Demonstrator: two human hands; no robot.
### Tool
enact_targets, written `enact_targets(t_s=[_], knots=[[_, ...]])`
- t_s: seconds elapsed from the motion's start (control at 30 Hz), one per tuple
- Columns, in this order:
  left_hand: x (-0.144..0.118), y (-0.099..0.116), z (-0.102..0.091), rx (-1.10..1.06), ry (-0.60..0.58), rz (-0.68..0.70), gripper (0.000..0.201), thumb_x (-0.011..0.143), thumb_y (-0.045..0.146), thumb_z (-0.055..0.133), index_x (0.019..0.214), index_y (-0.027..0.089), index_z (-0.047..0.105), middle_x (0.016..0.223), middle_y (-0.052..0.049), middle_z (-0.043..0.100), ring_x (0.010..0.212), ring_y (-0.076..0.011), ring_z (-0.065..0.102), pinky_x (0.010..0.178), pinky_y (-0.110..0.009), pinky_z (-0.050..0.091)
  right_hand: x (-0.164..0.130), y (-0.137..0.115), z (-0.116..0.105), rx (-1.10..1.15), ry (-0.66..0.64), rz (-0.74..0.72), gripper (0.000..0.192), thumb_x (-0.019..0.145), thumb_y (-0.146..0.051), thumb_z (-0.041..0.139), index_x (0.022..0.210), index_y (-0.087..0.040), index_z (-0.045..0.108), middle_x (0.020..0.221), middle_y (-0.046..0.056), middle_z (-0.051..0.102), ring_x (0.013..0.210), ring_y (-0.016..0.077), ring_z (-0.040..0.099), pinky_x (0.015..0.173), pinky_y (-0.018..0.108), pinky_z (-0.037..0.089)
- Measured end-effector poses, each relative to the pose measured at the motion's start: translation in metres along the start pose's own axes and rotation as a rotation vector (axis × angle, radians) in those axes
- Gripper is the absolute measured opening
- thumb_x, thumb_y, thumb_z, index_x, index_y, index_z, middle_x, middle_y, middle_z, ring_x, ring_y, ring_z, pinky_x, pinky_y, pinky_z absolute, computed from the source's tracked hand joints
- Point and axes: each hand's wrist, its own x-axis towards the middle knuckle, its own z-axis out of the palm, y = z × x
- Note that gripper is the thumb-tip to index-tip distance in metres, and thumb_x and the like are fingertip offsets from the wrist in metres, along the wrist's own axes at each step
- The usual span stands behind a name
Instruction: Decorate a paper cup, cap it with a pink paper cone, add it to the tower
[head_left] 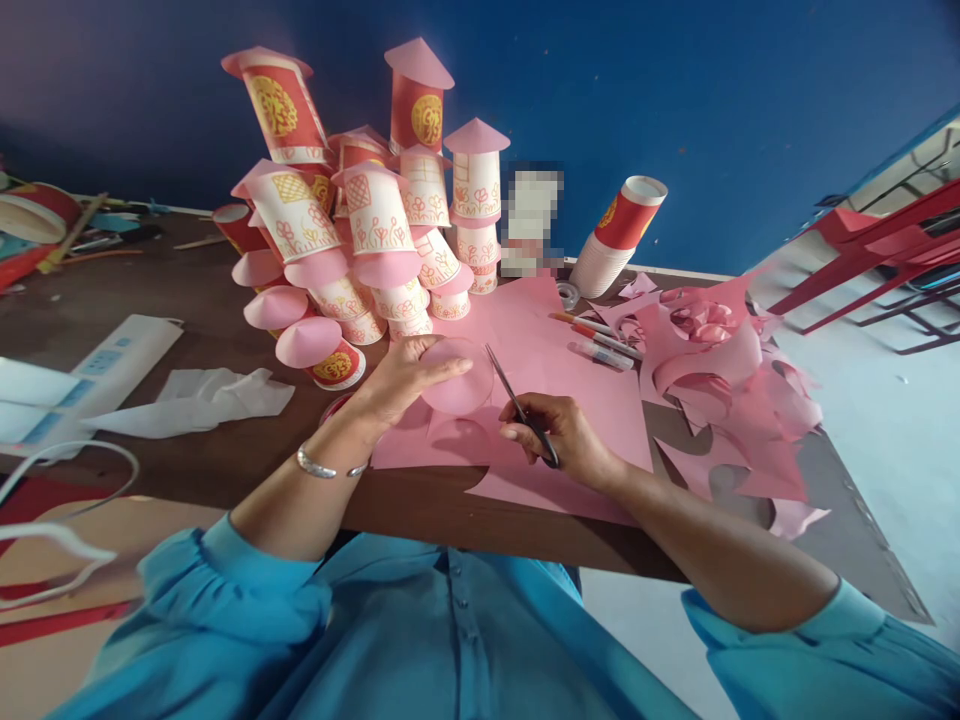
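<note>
My left hand (412,375) pinches a round pink paper disc (459,385) between thumb and fingers, above the table. In my right hand (559,435) is a pair of scissors (514,395), its narrow blades pointing up and left beside the disc's right edge. The blades look nearly closed. Beneath both hands lie large pink paper sheets (592,440). Just beyond my left hand stand paper cups with pink cone roofs, among them a white cup (379,215) drawn with flowers and a small red cup (341,365) lying tilted under its cone.
A leaning stack of paper cups (611,235) stands near the blue wall. Markers (604,350) and a tape roll (568,295) lie on the right, beside heaped pink paper scraps (739,380). White crumpled tissue (202,400) is at left. Red stools (862,250) stand far right.
</note>
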Motion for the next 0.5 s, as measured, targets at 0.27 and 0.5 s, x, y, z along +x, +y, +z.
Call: enact_targets(t_s=[0.27,0.5], knots=[[0.0006,-0.0015,-0.0018,-0.007,-0.133,-0.045,0.039,0.078,0.048,0.082,0.105,0.020,0.083,0.111,-0.007,0.081,0.108,-0.0274,0.070,0.094,-0.036,0.056,0.0000,0.0016,-0.0012,0.001,-0.025,-0.020,0.052,0.085,-0.068,0.076,0.085,-0.017,0.066,0.055,-0.005,0.053,0.049,0.0087,0.050,0.050,0.022,0.039],[0.0008,0.0013,-0.0024,0.031,-0.170,-0.074,0.037,0.077,0.048,0.082,0.100,0.019,0.082,0.108,-0.007,0.080,0.106,-0.0267,0.070,0.089,-0.035,0.056,0.0004,0.0029,-0.0017,-0.006,-0.037,-0.035,0.051,0.086,-0.066,0.076,0.084,-0.016,0.066,0.056,-0.005,0.052,0.050,0.0083,0.050,0.051,0.022,0.039]])
